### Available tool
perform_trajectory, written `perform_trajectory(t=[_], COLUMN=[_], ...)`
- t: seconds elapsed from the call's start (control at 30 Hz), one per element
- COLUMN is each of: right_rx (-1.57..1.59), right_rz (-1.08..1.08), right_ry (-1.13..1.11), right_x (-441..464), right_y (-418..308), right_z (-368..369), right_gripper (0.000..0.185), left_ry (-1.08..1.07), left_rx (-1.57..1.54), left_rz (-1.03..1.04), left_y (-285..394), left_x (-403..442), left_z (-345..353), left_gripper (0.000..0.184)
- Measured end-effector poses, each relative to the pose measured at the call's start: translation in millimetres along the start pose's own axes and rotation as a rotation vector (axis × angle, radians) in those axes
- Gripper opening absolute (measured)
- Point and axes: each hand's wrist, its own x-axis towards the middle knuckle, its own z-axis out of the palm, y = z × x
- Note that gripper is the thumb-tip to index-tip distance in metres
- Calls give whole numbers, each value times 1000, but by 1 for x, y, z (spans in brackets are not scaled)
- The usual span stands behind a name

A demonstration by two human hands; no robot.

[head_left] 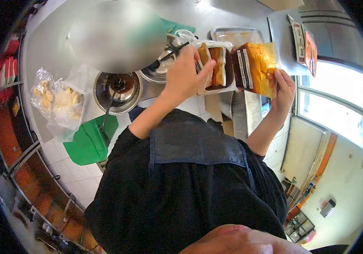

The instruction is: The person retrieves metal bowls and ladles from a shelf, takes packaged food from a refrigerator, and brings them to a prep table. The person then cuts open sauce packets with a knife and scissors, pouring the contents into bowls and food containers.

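Note:
My right hand [282,89] is closed on the right edge of a flat amber pouch [261,67], which is held up and has a dark strip with a white printed label along its left side. My left hand [185,74] is open, thumb stretched toward several brown-and-amber pouches [218,63] in a metal tray [228,89]. Behind its fingers, a black utensil [168,56] leans in a steel bowl [147,76]. Whether the fingertips touch the utensil or a pouch cannot be made out.
To the left stand a steel bowl [98,95] of dark sauce with a spoon and plastic bags [69,103] of pale food. A green bin [86,142] is below the counter edge. Another metal tray [236,30] and a scale [298,40] lie farther back. A blurred patch hides the back left.

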Motion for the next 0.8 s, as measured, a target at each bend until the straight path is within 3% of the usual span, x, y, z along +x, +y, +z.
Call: perform_trajectory(t=[0.03,0.07,0.13,0.2,0.23,0.3,0.37,0.4,0.43,0.5,0.53,0.6,0.73,0.77,0.8], right_rx=[-2,60,154,190,213,269,396,431,453,970,988,1212,1486,1489,1598], right_rz=[-9,-8,-20,-41,-52,-104,-168,-239,-250,99,96,243,525,516,452], right_ry=[-10,-48,-129,-160,-173,-225,-159,-448,-460,32,10,-487,-1493,-1491,-1352], right_x=[-4,-9,-18,-29,-34,-49,-63,-64,-72,-114,-113,-101,-75,-73,-72], right_y=[-4,-13,-29,-49,-57,-65,-66,-69,-69,-115,-113,-93,-27,-10,7], right_z=[-1,1,10,25,29,28,35,42,51,116,119,131,151,148,142], right_gripper=[14,13,14,12,13,14,29,38,38,46,46,47,54,54,52], left_ry=[238,251,407,290,297,-545,-598,-651,-643,-659,-645,-757,-751,-758,-636], left_rx=[-42,-40,-92,-175,-158,-656,-733,-836,-809,-876,-852,-948,-925,-922,-837], left_rz=[108,105,664,758,768,479,437,385,384,440,442,438,514,515,670], left_y=[0,6,28,57,70,102,119,125,130,138,142,149,145,139,132], left_x=[1,12,44,62,64,68,58,51,47,37,33,29,34,38,44], left_z=[-6,-12,-17,0,-6,-27,-52,-62,-68,-80,-87,-96,-88,-86,-84], left_gripper=[45,45,54,55,55,40,33,27,27,23,23,22,24,24,26])
